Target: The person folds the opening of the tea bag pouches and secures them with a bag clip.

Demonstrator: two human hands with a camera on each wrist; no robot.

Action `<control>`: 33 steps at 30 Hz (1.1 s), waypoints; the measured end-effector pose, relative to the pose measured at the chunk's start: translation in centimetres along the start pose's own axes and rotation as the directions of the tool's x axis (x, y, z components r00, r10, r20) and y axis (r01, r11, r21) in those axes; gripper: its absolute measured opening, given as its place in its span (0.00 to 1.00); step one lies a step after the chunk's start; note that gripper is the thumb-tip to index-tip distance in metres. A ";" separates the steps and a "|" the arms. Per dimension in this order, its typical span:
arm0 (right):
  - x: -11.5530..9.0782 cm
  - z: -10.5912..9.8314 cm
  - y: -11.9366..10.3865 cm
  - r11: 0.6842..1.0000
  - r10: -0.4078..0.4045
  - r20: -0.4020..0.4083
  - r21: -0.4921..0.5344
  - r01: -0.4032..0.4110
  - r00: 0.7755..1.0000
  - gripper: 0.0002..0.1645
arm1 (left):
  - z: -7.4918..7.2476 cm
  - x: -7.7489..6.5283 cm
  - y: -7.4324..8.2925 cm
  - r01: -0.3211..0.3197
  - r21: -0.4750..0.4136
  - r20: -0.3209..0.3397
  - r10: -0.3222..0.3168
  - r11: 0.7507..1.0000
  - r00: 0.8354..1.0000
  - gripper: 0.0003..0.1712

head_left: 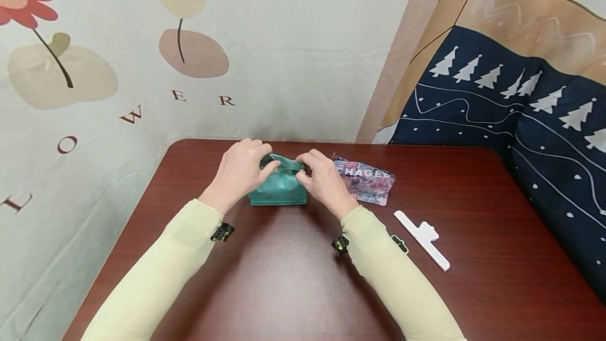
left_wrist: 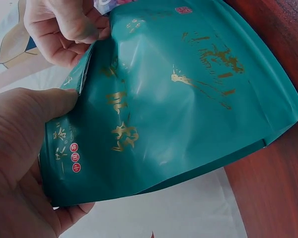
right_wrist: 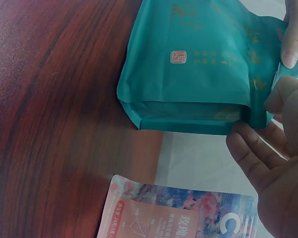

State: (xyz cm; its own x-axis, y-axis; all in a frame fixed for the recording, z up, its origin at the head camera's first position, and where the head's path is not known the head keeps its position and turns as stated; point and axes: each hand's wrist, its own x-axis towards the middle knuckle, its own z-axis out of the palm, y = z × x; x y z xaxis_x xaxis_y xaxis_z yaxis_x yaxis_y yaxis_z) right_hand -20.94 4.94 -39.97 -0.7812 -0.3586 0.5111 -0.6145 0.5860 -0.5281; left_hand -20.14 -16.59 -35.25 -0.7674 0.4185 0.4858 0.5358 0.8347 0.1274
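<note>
A teal foil tea pouch (head_left: 278,189) with gold lettering stands upright on the table, its top edge folded over in the left wrist view. My left hand (head_left: 247,164) pinches the top at its left end, thumb on the front and fingers behind. At the right end, my right hand (head_left: 323,177) pinches the same top edge between thumb and fingers. In the right wrist view the pouch (right_wrist: 203,64) shows its side gusset and a small square seal. The pouch's contents are hidden.
Just right of my right hand lies a pink and purple printed pouch (head_left: 366,182). Nearer, to the right, is a white bag-sealing clip (head_left: 423,239). A small dark green item (head_left: 400,243) pokes out beside my right sleeve. Printed cloth hangs behind the brown table (head_left: 279,278).
</note>
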 end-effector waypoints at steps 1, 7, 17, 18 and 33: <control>0.0 0.0 0.0 1.000 0.000 -0.001 -0.004 0.000 1.000 0.12 | 0.0 0.0 0.0 -0.001 -0.001 -0.001 0.001 1.000 1.000 0.14; -0.2 0.2 0.2 1.000 -0.003 -0.011 -0.012 0.003 1.000 0.14 | 0.1 0.0 0.0 -0.002 0.002 -0.013 0.002 1.000 1.000 0.14; -1.0 0.1 0.3 0.999 -0.038 -0.092 -0.030 0.035 0.995 0.18 | 0.3 0.0 -0.1 -0.016 -0.001 -0.057 0.016 1.000 0.998 0.14; -1.1 0.0 0.3 0.999 -0.039 -0.100 -0.032 0.036 0.994 0.18 | 0.4 0.1 -0.1 -0.020 -0.002 -0.065 0.020 1.000 0.998 0.14; -3.2 -1.8 0.6 1.000 0.000 -0.074 -0.021 -0.002 0.997 0.19 | 1.0 0.0 -0.3 -0.046 0.016 -0.142 0.048 0.999 0.989 0.22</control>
State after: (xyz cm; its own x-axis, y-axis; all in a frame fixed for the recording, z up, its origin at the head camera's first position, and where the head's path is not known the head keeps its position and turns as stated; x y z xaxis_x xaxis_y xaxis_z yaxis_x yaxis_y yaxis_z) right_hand -18.67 7.74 -40.72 -0.7709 -0.3039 0.5599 -0.6108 0.6020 -0.5143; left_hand -20.63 -16.51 -36.14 -0.6835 0.4028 0.6088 0.5645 0.8204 0.0909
